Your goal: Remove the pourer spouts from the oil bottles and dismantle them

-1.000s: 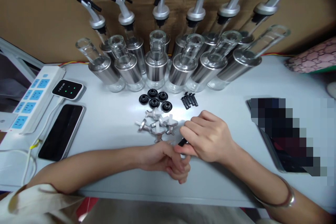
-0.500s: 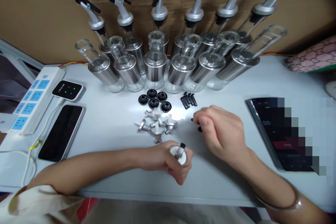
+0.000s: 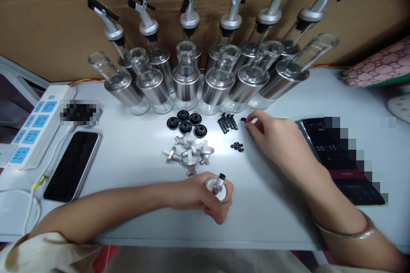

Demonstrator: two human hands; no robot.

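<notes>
On the pale grey worktop, a loose heap of silvery metal pourer spouts with white plastic tubes lies in front of the person. Nearer the body than the heap, the left hand is curled around one silvery pourer with a round collar and a black tip, spout upward. To the right of the heap and farther back, the right hand pinches a small black plastic piece between thumb and fingertips. Between that hand and the heap lie thin black plastic levers and a cluster of tiny black rings. Just behind the heap sit five round black stoppers; beyond them stand uncapped clear glass bottles with steel sleeves.
</notes>
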